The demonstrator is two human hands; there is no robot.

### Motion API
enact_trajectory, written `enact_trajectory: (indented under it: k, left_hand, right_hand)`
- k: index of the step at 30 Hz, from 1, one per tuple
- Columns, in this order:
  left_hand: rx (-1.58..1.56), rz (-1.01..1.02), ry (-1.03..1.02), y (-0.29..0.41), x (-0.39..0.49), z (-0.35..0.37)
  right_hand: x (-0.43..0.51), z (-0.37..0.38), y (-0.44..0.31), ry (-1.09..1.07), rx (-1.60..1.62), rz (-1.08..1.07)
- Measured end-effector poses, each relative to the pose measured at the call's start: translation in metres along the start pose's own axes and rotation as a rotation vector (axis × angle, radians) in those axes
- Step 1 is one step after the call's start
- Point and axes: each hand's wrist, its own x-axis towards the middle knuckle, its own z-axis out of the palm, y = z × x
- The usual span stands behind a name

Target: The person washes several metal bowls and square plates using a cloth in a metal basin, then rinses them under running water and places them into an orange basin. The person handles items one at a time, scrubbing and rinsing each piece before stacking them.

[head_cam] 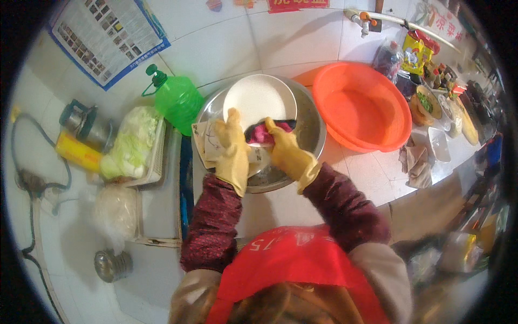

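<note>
My left hand (232, 148), in a yellow rubber glove, grips the near left edge of a round white plate (261, 97), its thumb on the plate's face. In my right hand (285, 152), gloved alike, is a pink and black cloth (265, 133), pressed at the plate's near edge. Both hands are over a wide stainless steel basin (311, 121). Square-edged white dishes with dark markings (210, 141) lie at the basin's left side, partly behind my left hand. What lies under the plate is hidden.
An orange plastic basin (360, 107) stands right of the steel one. At left are a green pump bottle (178, 97) and leafy vegetables (135, 141) in a white basket. A brown cloth (419, 164) and white dish (439, 145) lie farther right. A tap (364, 24) is on the wall.
</note>
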Motion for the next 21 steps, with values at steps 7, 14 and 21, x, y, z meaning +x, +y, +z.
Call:
enact_trajectory:
  k: [7,14,21]
  left_hand:
    - [-0.184,0.040,0.069,-0.047,0.034,0.044]
    - [-0.274,-0.129,-0.514,0.049,0.007,0.074]
    - [0.299,0.336,-1.257,0.025,0.005,0.219]
  right_hand:
    - [-0.021,-0.003,-0.014,-0.033,-0.365,0.103]
    - [-0.038,-0.060,-0.091,-0.364,-1.847,-0.522]
    - [-0.012,-0.076,-0.068,-0.255,-1.966,-0.556]
